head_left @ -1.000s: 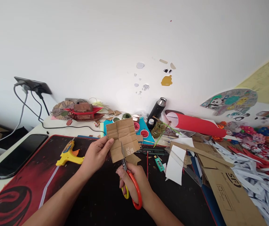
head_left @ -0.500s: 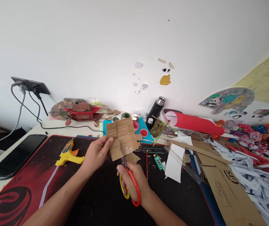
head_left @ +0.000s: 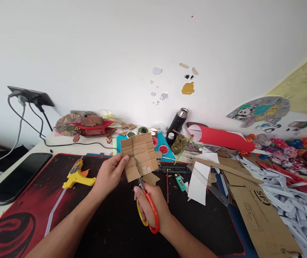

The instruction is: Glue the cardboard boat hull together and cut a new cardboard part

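My left hand [head_left: 110, 174] pinches the left edge of a small brown cardboard piece [head_left: 140, 154] with white printed letters, held up above the black and red desk mat [head_left: 35, 211]. In my right hand [head_left: 153, 202] are scissors [head_left: 147, 206] with orange and yellow handles. Their blades run up into the cardboard from its lower edge, along a cut that splits its lower half. A small cardboard scrap [head_left: 151, 178] lies just under the piece.
A yellow glue gun [head_left: 77, 174] and a dark phone [head_left: 15, 178] lie to the left. Paint pots [head_left: 164, 149], a black flask [head_left: 178, 122], a red paper roll [head_left: 222, 139], a white paper [head_left: 198, 180], large cardboard [head_left: 258, 211] and white paper strips [head_left: 298, 204] crowd the back and right.
The scissors have advanced up into the cardboard and the cut is longer. The view has shifted slightly; both hands stay in about the same place.
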The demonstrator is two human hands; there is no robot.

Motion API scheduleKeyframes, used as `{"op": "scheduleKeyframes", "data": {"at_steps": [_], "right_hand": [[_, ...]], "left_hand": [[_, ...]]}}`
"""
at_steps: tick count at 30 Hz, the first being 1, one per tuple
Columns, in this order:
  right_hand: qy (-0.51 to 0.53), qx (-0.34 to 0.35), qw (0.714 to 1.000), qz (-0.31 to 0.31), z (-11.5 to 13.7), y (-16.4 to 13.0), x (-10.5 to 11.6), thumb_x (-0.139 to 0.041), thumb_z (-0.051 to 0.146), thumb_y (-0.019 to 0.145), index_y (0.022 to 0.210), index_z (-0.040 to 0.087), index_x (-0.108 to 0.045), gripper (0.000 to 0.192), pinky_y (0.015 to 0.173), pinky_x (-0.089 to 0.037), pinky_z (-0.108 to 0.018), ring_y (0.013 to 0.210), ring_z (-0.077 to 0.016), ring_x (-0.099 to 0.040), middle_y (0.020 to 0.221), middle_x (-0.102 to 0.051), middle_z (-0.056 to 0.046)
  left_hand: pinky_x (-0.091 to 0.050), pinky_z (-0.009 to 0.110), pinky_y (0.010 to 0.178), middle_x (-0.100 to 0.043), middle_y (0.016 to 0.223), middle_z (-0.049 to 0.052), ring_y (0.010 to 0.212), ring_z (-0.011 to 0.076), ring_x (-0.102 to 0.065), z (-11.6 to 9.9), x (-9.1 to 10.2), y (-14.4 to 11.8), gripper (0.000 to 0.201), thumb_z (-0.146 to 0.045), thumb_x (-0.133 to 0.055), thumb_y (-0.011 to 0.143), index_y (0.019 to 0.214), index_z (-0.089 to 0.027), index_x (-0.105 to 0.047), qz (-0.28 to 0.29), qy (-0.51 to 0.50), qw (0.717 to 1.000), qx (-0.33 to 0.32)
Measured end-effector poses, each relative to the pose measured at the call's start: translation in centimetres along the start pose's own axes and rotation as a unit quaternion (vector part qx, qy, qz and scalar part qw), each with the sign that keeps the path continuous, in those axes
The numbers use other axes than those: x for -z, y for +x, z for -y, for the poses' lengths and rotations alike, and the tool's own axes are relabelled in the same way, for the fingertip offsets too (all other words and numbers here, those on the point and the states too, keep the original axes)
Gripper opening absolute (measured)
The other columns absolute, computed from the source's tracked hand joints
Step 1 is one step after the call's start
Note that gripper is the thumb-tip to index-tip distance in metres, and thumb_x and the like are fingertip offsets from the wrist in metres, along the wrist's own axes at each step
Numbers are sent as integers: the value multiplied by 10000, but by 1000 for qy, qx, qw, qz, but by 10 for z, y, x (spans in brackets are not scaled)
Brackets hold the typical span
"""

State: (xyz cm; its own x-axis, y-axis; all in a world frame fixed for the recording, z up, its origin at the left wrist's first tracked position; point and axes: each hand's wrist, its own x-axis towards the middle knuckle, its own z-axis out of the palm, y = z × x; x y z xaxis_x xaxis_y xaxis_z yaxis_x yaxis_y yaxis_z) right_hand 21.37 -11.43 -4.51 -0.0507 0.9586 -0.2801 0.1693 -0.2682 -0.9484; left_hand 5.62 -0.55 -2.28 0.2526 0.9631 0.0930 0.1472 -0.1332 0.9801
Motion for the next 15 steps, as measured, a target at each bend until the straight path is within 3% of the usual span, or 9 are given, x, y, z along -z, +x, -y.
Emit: {"op": "scheduleKeyframes", "data": {"at_steps": [7,15], "right_hand": [[43,-17,999,6,-6,2,-2,-580,727,964,826,210,-591,536,348,-362,-196,326,-107,-452,425,-469,81],[-37,13,999,5,-2,-1,9,-593,704,979,892,171,-691,550,545,-502,-244,519,-169,-676,583,-693,-20]], "left_hand": [[-364,225,404,-500,522,-63,432,126,-447,-5,-1,0,418,-605,-600,930,747,-231,-559,4,-1,1000,8],[-382,232,418,-516,529,-62,446,135,-475,-1,3,-1,428,-600,-577,964,738,-237,-543,8,25,1000,-5]]}}
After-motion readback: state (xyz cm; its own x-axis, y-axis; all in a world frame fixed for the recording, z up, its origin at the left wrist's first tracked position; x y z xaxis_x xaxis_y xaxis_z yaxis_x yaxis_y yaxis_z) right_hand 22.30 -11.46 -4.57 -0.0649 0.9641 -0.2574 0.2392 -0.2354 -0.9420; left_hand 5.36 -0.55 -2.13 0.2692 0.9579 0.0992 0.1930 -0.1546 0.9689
